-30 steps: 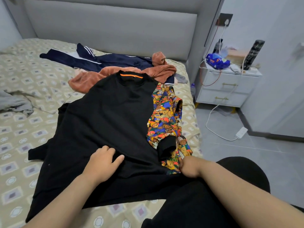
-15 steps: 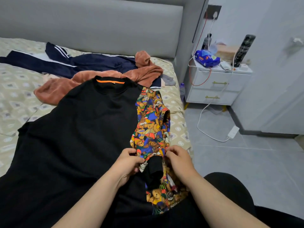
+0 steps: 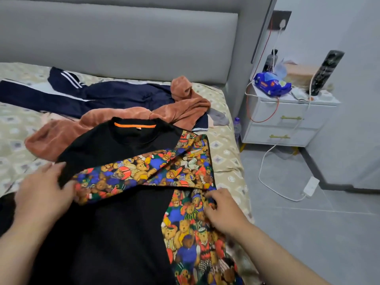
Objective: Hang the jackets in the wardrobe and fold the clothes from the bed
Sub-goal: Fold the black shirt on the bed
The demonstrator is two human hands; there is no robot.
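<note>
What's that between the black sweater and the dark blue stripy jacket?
A fuzzy brown garment, crumpled on the bed; the head view shows it.

Two bare forearms reach forward from the bottom edge, palms down; the left hand [image 3: 44, 190] is out to the left, thumb and curled fingers gripping the cuff end of a printed sleeve [image 3: 127, 175]; the right hand [image 3: 223, 212] sits lower right, knuckles up, fingers bent with tips on the cloth; whether they pinch it is unclear.
</note>
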